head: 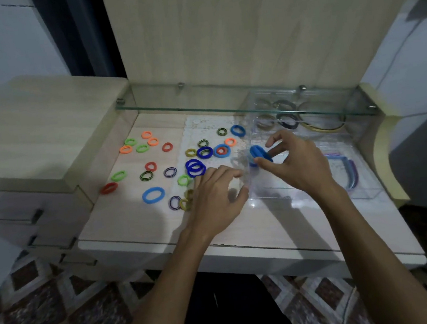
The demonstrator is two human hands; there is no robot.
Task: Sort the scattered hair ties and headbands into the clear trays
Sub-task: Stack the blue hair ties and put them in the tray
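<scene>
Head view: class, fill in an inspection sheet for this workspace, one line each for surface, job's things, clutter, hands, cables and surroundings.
Surface: pale wooden desk with a white mat in the middle.
Job's things: many coloured hair ties scattered left and centre; clear trays on the right; headbands in the near tray, more in the far tray under the glass shelf.
Clutter: nothing seen.
Hands: right hand pinches blue ties over the trays; left hand rests on the desk at the tray's edge, fingers loosely curled, holding nothing that shows.
Cables: a pale cord on the floor, lower right.
Surroundings: drawer unit at left, patterned floor below.
</scene>
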